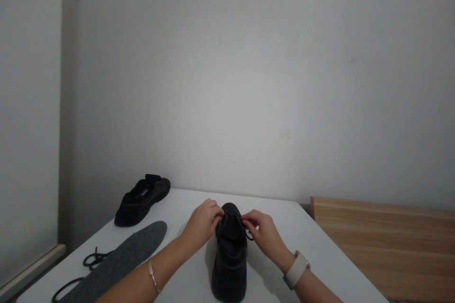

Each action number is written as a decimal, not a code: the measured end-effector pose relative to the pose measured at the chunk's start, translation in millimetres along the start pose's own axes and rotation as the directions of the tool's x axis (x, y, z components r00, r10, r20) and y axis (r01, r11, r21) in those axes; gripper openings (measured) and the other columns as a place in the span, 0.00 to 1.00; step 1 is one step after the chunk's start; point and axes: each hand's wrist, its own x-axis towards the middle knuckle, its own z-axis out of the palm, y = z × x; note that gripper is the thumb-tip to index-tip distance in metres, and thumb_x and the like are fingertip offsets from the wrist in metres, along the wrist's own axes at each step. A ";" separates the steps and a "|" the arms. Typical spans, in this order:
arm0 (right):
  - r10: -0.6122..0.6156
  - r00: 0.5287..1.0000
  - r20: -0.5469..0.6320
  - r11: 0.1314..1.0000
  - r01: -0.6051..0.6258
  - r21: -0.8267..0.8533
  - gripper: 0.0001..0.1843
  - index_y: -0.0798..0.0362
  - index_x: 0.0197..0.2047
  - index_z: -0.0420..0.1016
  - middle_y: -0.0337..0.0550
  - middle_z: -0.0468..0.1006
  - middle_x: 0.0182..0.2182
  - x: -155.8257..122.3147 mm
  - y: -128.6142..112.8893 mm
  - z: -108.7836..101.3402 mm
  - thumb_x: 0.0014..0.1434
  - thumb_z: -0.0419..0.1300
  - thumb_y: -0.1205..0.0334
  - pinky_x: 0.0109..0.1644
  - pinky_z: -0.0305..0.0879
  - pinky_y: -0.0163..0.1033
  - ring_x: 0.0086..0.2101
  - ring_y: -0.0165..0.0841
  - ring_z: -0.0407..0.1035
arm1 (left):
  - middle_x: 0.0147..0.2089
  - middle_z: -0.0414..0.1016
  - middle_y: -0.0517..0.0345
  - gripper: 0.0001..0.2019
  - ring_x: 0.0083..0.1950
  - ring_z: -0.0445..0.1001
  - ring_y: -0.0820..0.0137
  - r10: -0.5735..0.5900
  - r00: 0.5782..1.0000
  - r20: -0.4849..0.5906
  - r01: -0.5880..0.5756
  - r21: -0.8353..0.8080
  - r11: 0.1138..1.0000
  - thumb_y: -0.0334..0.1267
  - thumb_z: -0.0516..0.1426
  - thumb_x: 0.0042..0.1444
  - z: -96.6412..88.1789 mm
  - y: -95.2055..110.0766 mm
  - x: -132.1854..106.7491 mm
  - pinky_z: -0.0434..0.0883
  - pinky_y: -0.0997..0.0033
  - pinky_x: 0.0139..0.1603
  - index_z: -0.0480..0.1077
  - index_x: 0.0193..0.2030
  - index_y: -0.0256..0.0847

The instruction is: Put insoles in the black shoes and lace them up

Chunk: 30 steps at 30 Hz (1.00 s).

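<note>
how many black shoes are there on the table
2. One black shoe stands between the left hand and right hand; the other shoe sits at the far left of the white table. No others show.

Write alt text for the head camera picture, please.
A person's left hand and right hand finger the upper front of a black shoe, heel toward the viewer, on a white table. To the left lie another black shoe, a grey insole and black lacing.
</note>
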 end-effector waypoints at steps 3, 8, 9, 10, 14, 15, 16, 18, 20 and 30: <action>-0.009 0.999 0.033 0.999 0.010 -0.047 0.13 0.53 0.44 0.75 0.45 0.77 0.32 -2.4 -11.7 -2.9 0.60 0.54 0.60 0.37 0.64 0.39 0.31 0.35 0.69 | 0.37 0.74 0.54 0.10 0.40 0.70 0.65 -0.049 0.998 0.037 0.052 -0.079 0.995 0.27 0.50 0.56 0.3 4.4 1.6 0.65 0.69 0.42 0.72 0.38 0.41; 0.004 0.982 0.188 0.937 0.062 -0.343 0.15 0.52 0.48 0.71 0.46 0.73 0.37 -0.7 -39.5 -6.4 0.57 0.55 0.63 0.39 0.63 0.37 0.36 0.35 0.69 | 0.37 0.74 0.52 0.10 0.39 0.72 0.63 -0.079 0.991 0.105 0.082 -0.024 0.996 0.40 0.50 0.59 -6.6 23.3 4.4 0.66 0.68 0.41 0.70 0.43 0.42; 0.031 0.977 0.213 0.908 0.062 -0.415 0.15 0.52 0.47 0.70 0.46 0.72 0.39 1.4 -44.2 -5.4 0.55 0.55 0.66 0.40 0.62 0.36 0.37 0.35 0.70 | 0.38 0.73 0.51 0.11 0.39 0.72 0.62 -0.085 0.988 0.133 0.081 0.031 0.996 0.41 0.52 0.58 -7.9 27.9 6.0 0.67 0.67 0.40 0.70 0.42 0.42; 0.061 0.971 0.230 0.875 0.059 -0.481 0.16 0.53 0.47 0.70 0.47 0.72 0.39 3.9 -48.3 -3.8 0.54 0.54 0.68 0.39 0.62 0.37 0.37 0.36 0.70 | 0.38 0.73 0.50 0.10 0.40 0.73 0.61 -0.093 0.982 0.162 0.079 0.092 0.993 0.40 0.53 0.56 -8.9 32.3 8.2 0.67 0.66 0.40 0.71 0.41 0.41; 0.112 0.962 0.250 0.765 0.077 -0.639 0.16 0.54 0.43 0.72 0.50 0.74 0.37 14.9 -57.8 4.7 0.54 0.50 0.74 0.34 0.61 0.37 0.35 0.38 0.72 | 0.41 0.73 0.43 0.12 0.42 0.74 0.56 -0.139 0.955 0.263 0.060 0.285 0.957 0.26 0.54 0.47 -8.5 46.1 21.4 0.68 0.62 0.40 0.72 0.39 0.37; 0.110 0.962 0.251 0.751 0.085 -0.655 0.16 0.55 0.42 0.73 0.51 0.74 0.37 16.9 -58.7 6.6 0.55 0.49 0.75 0.34 0.61 0.37 0.34 0.39 0.72 | 0.41 0.74 0.41 0.13 0.42 0.74 0.55 -0.153 0.947 0.282 0.061 0.311 0.949 0.23 0.54 0.46 -7.2 48.2 24.8 0.69 0.62 0.40 0.73 0.39 0.35; 0.105 0.962 0.251 0.741 0.092 -0.665 0.16 0.55 0.41 0.74 0.51 0.75 0.36 18.4 -59.3 8.1 0.55 0.49 0.75 0.33 0.61 0.37 0.34 0.39 0.73 | 0.41 0.74 0.40 0.14 0.42 0.74 0.53 -0.165 0.941 0.295 0.063 0.327 0.943 0.22 0.54 0.45 -5.6 49.6 27.7 0.69 0.61 0.40 0.73 0.38 0.34; 0.093 0.964 0.248 0.734 0.102 -0.671 0.15 0.56 0.39 0.74 0.51 0.75 0.35 19.7 -59.0 10.0 0.55 0.49 0.76 0.33 0.60 0.37 0.34 0.38 0.73 | 0.40 0.74 0.37 0.13 0.41 0.75 0.51 -0.184 0.935 0.303 0.075 0.339 0.938 0.21 0.54 0.45 -2.1 51.3 31.7 0.69 0.59 0.40 0.74 0.37 0.32; 0.081 0.967 0.241 0.735 0.105 -0.670 0.15 0.55 0.38 0.75 0.50 0.75 0.34 19.8 -57.5 10.0 0.55 0.50 0.76 0.32 0.60 0.36 0.33 0.37 0.73 | 0.40 0.74 0.36 0.12 0.41 0.74 0.51 -0.186 0.938 0.292 0.078 0.347 0.935 0.21 0.53 0.47 0.3 52.0 33.2 0.69 0.57 0.40 0.75 0.36 0.31; -0.016 0.975 -0.221 0.979 0.060 0.195 0.07 0.53 0.32 0.68 0.39 0.72 0.24 51.6 -78.7 -36.3 0.58 0.56 0.59 0.27 0.65 0.35 0.24 0.31 0.68 | 0.32 0.71 0.56 0.05 0.34 0.70 0.69 -0.053 0.961 -0.272 -0.009 -0.221 0.975 0.33 0.55 0.55 -64.2 62.5 58.2 0.66 0.70 0.37 0.72 0.31 0.39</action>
